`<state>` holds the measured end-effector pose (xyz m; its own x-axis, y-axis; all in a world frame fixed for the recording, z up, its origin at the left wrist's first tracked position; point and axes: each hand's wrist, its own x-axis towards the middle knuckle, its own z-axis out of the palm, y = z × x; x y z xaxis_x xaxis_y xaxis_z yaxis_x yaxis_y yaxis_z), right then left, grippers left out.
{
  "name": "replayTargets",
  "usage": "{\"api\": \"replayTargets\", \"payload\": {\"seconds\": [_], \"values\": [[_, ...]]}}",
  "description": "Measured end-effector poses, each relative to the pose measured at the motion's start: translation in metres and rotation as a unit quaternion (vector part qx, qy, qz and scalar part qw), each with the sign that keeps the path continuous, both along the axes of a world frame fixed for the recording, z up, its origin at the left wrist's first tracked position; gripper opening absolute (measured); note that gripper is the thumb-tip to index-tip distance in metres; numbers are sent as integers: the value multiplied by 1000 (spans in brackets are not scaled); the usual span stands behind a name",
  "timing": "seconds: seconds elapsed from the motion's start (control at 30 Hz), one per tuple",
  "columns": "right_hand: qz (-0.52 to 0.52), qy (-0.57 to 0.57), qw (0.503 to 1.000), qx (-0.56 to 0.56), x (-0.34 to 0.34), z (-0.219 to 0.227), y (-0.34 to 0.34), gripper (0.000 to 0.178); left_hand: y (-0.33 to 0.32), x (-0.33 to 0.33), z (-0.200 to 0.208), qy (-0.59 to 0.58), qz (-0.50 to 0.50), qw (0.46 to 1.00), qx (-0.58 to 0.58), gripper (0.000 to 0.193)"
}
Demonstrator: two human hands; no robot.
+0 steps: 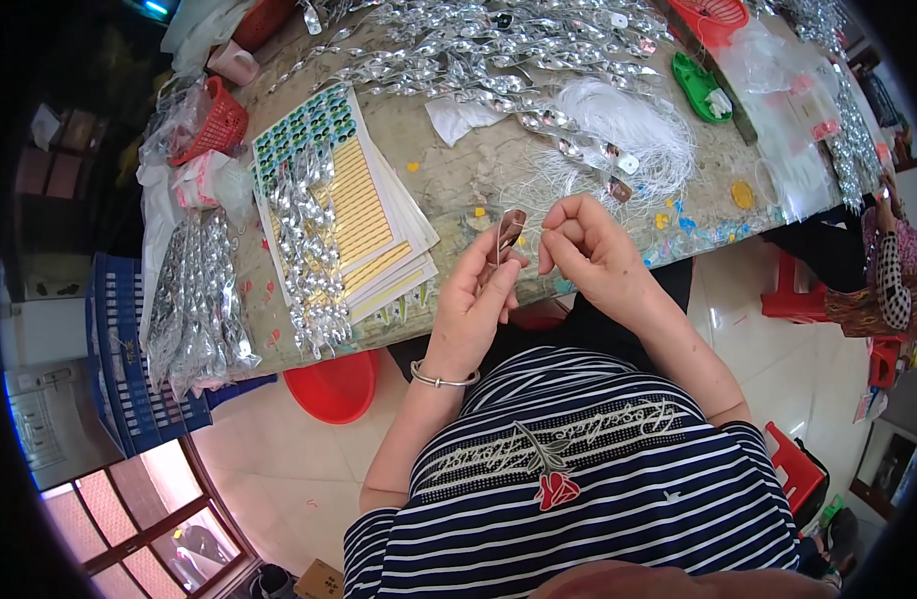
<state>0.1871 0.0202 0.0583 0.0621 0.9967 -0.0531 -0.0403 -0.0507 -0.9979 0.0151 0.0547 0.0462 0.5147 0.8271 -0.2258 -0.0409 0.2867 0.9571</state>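
Note:
My left hand (475,292) is closed on a small shiny tab (513,222) with a hole near its top, brownish in its reflection. The fingers cover the rest of the piece. Close by on the right, my right hand (600,262) is closed in a pinch on a thin white string (534,221) that runs toward the tab. Whether it passes through the hole is too small to tell. Beyond both hands lies a loose bundle of white string (643,125), with silver twisted strips (458,55) heaped behind it; some strip ends with tabs reach over the string.
Sticker sheets (374,215) lie at left with silver strips (309,262) across them. More strips (201,290) hang by a red basket (215,124). At right sit a green tray (696,88) and another person (890,265). A red basin (331,389) stands below the table.

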Motion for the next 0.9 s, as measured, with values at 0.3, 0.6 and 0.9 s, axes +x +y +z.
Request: {"api": "replayTargets", "payload": {"seconds": [0.3, 0.6, 0.9], "values": [[-4, 4, 1000, -13, 3, 2, -2, 10, -2, 2, 0, 31, 3, 999, 39, 45], [-4, -5, 1000, 9, 0, 0, -1, 9, -2, 2, -3, 43, -5, 998, 55, 46], [-9, -3, 1000, -12, 0, 1, -2, 9, -2, 1, -5, 48, -4, 997, 61, 45]]}}
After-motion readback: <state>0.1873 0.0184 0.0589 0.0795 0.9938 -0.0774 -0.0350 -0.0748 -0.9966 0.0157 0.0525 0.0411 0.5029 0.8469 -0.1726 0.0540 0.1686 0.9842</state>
